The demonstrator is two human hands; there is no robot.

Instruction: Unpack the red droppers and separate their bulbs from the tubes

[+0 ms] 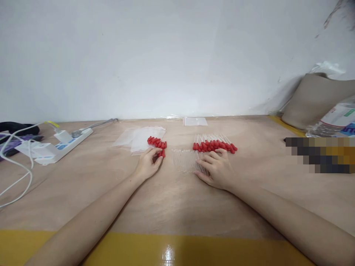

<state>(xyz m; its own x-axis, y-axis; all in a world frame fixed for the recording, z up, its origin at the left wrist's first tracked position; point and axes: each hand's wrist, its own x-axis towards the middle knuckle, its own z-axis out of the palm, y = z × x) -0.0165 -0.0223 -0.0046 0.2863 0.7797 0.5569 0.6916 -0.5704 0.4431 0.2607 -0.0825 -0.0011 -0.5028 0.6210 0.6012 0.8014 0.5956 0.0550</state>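
Observation:
My left hand [148, 164] is at the left of the work area, its thumb and forefinger closed around a small red cap [162, 153]. Just beyond it lies a loose heap of red caps [155, 141]. My right hand [217, 168] rests with fingers apart over the right end of a row of thin clear tubes [184, 160], its fingertips touching them. Behind that hand, slender tubes with red caps [215, 146] on their near ends lie side by side. Part of the clear tubes is hidden under my right fingers.
Clear plastic bags [146, 136] lie behind the left heap, and a small zip bag [195, 121] is by the wall. A power strip [66, 146] with white cables stands left. On the right are a plastic bottle [332, 118], a beige object [307, 99] and a blurred-out patch.

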